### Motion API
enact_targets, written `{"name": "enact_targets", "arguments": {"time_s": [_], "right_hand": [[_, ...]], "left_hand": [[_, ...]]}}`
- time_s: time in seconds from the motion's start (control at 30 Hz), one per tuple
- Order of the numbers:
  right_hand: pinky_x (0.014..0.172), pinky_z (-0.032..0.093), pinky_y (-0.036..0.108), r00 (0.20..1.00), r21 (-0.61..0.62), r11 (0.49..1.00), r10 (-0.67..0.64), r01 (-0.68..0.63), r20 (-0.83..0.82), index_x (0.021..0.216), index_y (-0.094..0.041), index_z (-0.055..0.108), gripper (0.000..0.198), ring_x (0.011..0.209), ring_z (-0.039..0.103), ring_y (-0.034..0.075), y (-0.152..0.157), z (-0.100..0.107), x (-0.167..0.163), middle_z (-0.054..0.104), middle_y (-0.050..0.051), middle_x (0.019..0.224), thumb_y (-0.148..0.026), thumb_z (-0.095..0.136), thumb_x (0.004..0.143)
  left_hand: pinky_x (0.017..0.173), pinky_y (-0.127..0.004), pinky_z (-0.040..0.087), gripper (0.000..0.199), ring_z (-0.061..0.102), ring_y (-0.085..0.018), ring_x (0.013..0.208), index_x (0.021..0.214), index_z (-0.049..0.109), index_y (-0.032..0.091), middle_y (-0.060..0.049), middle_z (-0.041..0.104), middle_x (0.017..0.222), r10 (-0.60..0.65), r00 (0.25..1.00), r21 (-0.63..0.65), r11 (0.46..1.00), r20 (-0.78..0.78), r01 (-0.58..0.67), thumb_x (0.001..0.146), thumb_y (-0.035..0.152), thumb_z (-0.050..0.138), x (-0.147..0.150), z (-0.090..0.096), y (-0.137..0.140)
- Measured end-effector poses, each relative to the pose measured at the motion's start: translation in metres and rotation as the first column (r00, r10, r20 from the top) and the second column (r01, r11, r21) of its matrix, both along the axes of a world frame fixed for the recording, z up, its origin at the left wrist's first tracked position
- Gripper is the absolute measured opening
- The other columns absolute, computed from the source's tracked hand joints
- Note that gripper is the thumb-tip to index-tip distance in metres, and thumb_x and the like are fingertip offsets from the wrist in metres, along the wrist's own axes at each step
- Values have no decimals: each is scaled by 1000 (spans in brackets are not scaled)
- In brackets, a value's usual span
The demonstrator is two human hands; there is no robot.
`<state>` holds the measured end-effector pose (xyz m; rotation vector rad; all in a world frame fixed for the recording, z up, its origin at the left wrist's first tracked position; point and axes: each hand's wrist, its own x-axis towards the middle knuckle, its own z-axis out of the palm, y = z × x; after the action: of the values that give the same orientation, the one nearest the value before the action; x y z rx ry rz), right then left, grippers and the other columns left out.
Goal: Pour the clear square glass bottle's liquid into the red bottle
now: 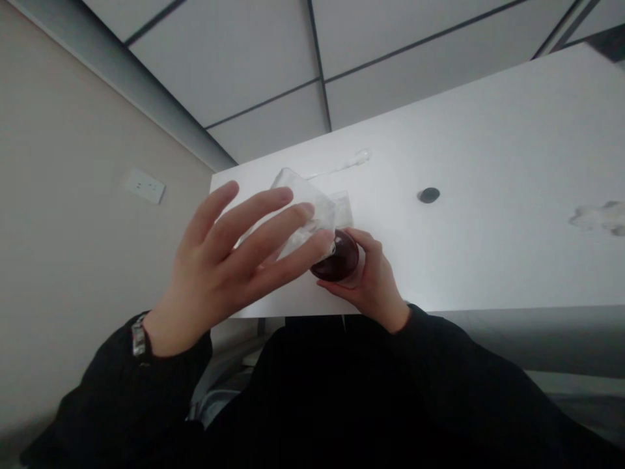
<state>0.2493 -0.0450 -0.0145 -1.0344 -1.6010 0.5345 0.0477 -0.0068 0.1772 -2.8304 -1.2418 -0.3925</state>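
Note:
My left hand (229,260) is raised over the near left part of the white table, its fingers stretched across a translucent, square-sided plastic container (307,195). That container is tilted towards a dark red, glossy round vessel (343,255) and seems to touch or overlap its rim. The left thumb is hidden behind the fingers and the container. Around the vessel's right side curls my right hand (375,277), thumb on the near side and fingers on the far side. Whether the dark red is the vessel's wall or a liquid inside it, I cannot tell.
A small clear piece (344,207) lies behind the vessel. Farther back is a thin, clear, spoon-like thing (359,157). A dark round cable hole (430,195) sits mid-table, and a crumpled whitish thing (600,218) lies far right. Grey partition panels (273,58) stand behind.

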Motion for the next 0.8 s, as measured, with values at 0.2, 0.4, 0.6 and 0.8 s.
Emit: {"name": "enact_targets", "arguments": {"time_s": [0.2,0.4,0.6,0.8], "right_hand": [[105,57,56,1000,23,1000,-4,4,-7,154,-30,34,95,128,65,33,1,-1,0,62,14,139,-50,89,79],[102,59,53,999,9,1000,-25,25,-28,151,-27,39,87,126,66,31,0,1,-2,63,13,135,-53,87,82],[101,60,54,998,-10,999,-50,50,25,152,-26,40,90,124,67,32,-1,-1,0,63,13,134,-56,87,81],[104,58,56,1000,-28,999,-19,19,0,153,-25,44,95,126,65,34,-6,3,4,63,15,138,-72,81,79]], "left_hand": [[113,-51,57,55,64,-28,132,140,58,41,-2,68,138,-97,993,277,954,-62,110,92,19,75,-14,-15,1],[111,-52,57,57,66,-31,127,142,54,35,-7,70,134,-54,995,201,979,90,35,91,29,79,-23,-35,6],[115,-52,54,67,62,-32,132,142,48,28,-12,63,138,185,921,-28,982,343,-187,86,38,84,-36,-74,6],[115,-49,54,74,62,-30,136,139,39,27,-16,53,147,445,616,-459,876,650,-148,83,44,85,-48,-140,24]]}}
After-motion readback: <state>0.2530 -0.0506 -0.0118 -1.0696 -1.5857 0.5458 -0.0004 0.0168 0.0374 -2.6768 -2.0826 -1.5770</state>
